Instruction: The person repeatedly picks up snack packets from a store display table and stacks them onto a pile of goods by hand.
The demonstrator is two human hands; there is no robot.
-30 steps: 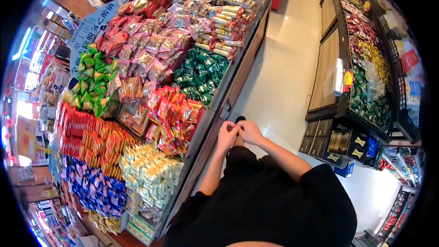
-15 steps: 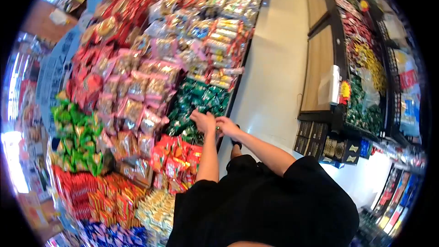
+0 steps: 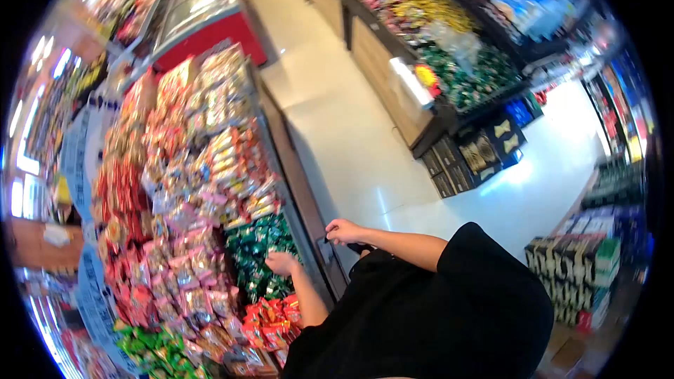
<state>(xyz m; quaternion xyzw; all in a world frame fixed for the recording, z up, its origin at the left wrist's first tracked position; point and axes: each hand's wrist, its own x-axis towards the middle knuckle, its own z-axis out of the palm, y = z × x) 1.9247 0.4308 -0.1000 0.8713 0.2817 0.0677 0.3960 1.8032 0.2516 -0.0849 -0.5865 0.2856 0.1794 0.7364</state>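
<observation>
Dark green wrapped candies [image 3: 258, 249] fill a section of the display at the centre left. My left hand [image 3: 282, 263] is over their right side, its fingers curled and closed; whatever they hold, if anything, is too small to make out. Beyond the display's dark edge, my right hand [image 3: 342, 231] hangs above the floor side with fingers pinched together, and a small dark bit shows at the fingertips. Red packets [image 3: 270, 323] lie just below my left hand. Pink-wrapped packs [image 3: 200, 267] are piled to the left of the green candies.
The display's edge [image 3: 295, 189] runs along the aisle floor [image 3: 344, 126]. Across the aisle is a wooden-sided stand [image 3: 382, 74] with more candies and a plastic bag roll [image 3: 411, 83]. Black boxes [image 3: 477, 154] sit below it. A red-fronted freezer [image 3: 210, 35] stands beyond the display.
The view has swung toward the right. My hands, together a second ago, are now apart: the left over the green candies, the right raised beside the display edge.
</observation>
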